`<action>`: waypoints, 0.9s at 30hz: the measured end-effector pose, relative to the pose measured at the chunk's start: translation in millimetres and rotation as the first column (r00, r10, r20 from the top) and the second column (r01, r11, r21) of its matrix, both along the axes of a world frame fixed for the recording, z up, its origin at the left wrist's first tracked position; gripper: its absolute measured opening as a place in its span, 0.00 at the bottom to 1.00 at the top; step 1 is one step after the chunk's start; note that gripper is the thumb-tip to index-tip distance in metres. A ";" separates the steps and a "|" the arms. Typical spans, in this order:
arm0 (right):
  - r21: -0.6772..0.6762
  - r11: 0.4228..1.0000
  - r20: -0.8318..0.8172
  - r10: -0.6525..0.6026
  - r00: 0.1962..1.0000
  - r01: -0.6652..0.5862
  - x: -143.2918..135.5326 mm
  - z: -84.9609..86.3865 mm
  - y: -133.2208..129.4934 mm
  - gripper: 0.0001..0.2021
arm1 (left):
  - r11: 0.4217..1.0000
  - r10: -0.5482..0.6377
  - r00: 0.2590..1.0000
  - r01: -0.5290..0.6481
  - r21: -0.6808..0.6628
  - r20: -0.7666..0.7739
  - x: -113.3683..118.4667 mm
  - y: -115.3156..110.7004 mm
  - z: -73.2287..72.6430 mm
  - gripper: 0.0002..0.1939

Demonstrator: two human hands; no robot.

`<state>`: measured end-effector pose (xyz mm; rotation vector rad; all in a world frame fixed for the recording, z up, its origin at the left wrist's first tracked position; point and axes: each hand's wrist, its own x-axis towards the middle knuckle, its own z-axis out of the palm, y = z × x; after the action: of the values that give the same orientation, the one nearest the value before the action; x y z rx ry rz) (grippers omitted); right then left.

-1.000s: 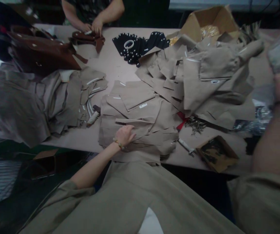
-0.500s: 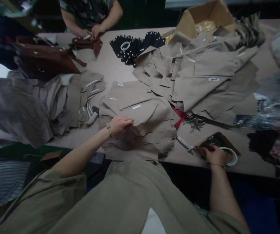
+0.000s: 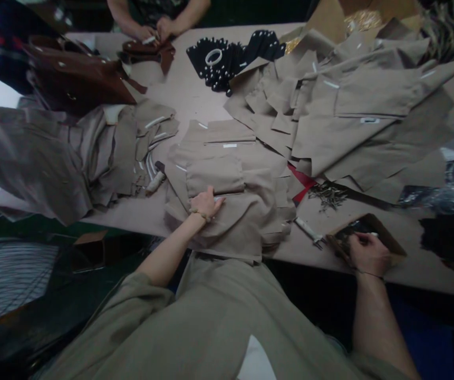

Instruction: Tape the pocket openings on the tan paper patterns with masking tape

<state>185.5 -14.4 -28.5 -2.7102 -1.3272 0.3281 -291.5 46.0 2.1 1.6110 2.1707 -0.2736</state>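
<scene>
Workshop, apparently for bags or other sewn goods. Signs: long bench (image 3: 197,101) loaded with stacked, cut tan fabric panels (image 3: 221,171), brown leather bag (image 3: 86,74), black studded pieces (image 3: 229,66); loose metal parts (image 3: 328,196), white-handled tool (image 3: 307,230) towards near edge. Second person (image 3: 171,11) on far side, handling small brown leather piece (image 3: 147,51).

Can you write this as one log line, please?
left hand: on tan fabric | right hand: at open box, grip unclear | between: pale-handled tool

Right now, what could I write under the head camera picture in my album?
Left hand on tan fabric, right hand at a small open box, brown bag farther back.
</scene>
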 end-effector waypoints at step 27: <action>0.272 0.354 -0.347 0.903 0.251 -0.895 -306.3 27.3 93.5 0.22 | 0.943 -0.101 0.905 -0.045 0.330 0.414 -22.7 -37.9 -11.1 0.12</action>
<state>-120.9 79.1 -1.2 -1.2861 -2.5043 0.9325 -314.2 8.1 -8.9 1.6826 1.9178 0.4303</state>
